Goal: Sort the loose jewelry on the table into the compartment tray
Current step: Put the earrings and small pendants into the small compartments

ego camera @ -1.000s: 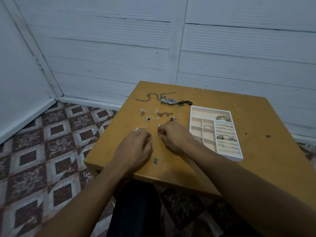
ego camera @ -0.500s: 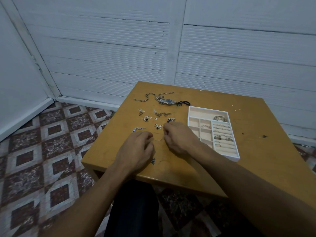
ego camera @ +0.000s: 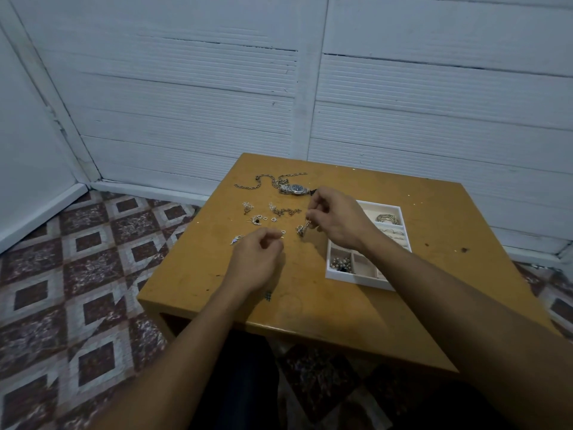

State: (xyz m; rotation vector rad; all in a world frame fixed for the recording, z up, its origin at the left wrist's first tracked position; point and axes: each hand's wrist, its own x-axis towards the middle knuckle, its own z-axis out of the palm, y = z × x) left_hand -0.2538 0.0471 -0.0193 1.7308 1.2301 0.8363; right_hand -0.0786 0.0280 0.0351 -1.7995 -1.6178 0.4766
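Fingers [ego camera: 313, 208] of your right hand [ego camera: 338, 220] pinch a small silver chain [ego camera: 302, 229] that hangs just left of the white tray [ego camera: 356, 279] on the table [ego camera: 434, 218], while your left hand [ego camera: 257, 259] sits loosely curled nearby, holding nothing.

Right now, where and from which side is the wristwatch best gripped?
Probably pinch the wristwatch case across its near and far edges, coming from above: it lies flat, dial up, with its band running left and right. The chain crowds its left end, and the right hand, pinching a small silver piece, is by its right end.
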